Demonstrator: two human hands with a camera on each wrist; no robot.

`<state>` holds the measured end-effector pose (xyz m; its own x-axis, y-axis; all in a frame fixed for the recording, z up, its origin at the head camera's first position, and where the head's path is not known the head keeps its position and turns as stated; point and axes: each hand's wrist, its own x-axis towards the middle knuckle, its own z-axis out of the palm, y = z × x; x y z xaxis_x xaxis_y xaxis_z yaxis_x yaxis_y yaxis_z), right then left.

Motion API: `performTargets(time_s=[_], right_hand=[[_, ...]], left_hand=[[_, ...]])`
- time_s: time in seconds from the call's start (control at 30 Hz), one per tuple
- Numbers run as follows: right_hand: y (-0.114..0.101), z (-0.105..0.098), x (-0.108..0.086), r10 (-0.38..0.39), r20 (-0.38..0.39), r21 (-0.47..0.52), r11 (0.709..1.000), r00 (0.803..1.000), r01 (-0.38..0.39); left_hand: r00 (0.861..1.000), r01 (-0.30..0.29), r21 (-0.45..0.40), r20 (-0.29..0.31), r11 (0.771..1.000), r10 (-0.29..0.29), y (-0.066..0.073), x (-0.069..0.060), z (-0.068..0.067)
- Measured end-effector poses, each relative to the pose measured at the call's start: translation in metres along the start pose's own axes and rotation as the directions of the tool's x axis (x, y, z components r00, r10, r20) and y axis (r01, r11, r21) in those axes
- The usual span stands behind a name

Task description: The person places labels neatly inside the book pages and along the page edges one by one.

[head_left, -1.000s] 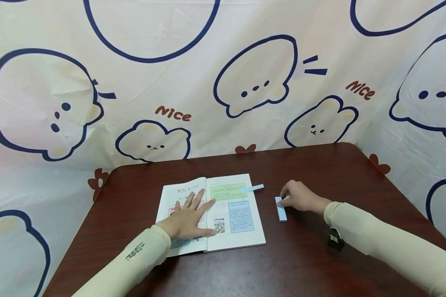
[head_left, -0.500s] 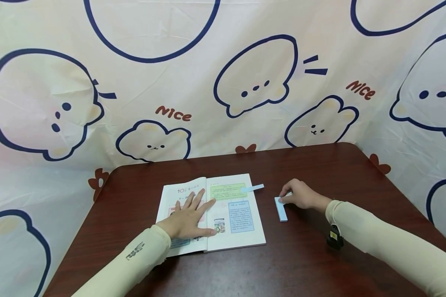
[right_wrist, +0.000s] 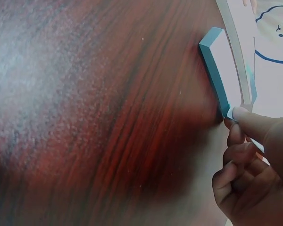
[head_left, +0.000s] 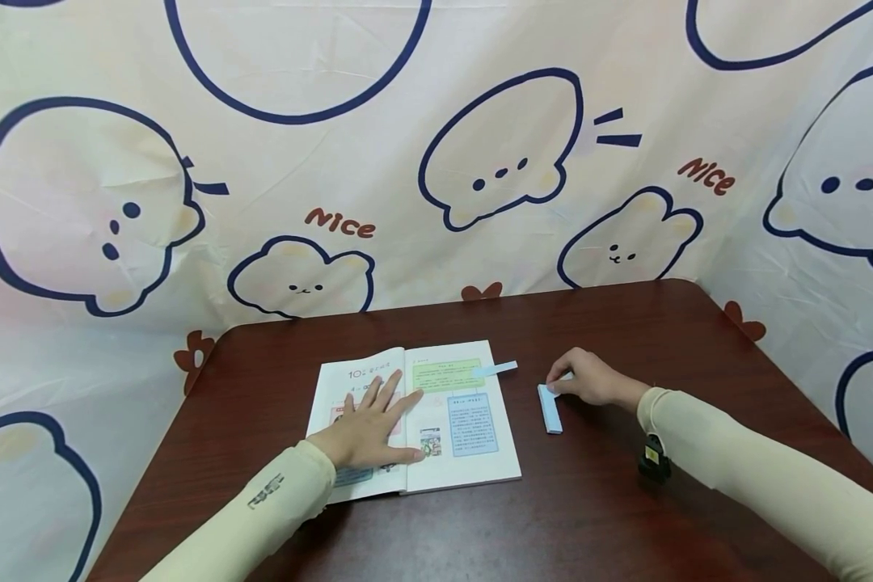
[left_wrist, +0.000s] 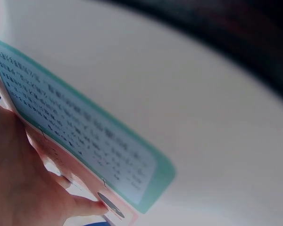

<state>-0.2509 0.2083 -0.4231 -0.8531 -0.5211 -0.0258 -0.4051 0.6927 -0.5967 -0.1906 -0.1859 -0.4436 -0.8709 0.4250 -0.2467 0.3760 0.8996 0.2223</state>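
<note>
An open book (head_left: 466,477) lies on the table, and my left hand (head_left: 367,428) rests on its left page with fingers spread. Seen from the left wrist, the left hand (left_wrist: 28,174) lies against the printed page. To the right of the book is a narrow pad of light blue sticky notes (head_left: 550,412). Thumb and forefinger of my right hand (head_left: 589,380) pinch the far end of its top sheet, which is bent up from the pad. From the right wrist the pad (right_wrist: 221,61) looks thick, and the right hand (right_wrist: 254,165) has its other fingers curled.
One blue sticky strip (head_left: 500,368) is on the right page and juts past its edge. The dark brown table (head_left: 538,533) has a patterned cloth (head_left: 407,178) behind it and at its sides.
The right hand has shifted slightly away from me, bending up the end of the pad's top sheet. My left hand and the book have stayed in place.
</note>
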Motion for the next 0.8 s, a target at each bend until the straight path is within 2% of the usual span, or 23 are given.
performTargets(time_s=[0.53, 0.8], right_hand=[[-0.0019, 0.0007, 0.0036, 0.004, 0.034, -0.125, 0.992, 0.999, 0.000], [-0.0044, 0.0010, 0.0020, 0.042, 0.036, -0.189, 0.981, 0.998, -0.035]], left_hand=[[1.000, -0.004, -0.003, -0.001, 1.000, 0.004, 0.0008, -0.0010, -0.0004], [1.000, -0.003, 0.002, -0.007, 1.000, 0.003, 0.0005, -0.0012, -0.0004]])
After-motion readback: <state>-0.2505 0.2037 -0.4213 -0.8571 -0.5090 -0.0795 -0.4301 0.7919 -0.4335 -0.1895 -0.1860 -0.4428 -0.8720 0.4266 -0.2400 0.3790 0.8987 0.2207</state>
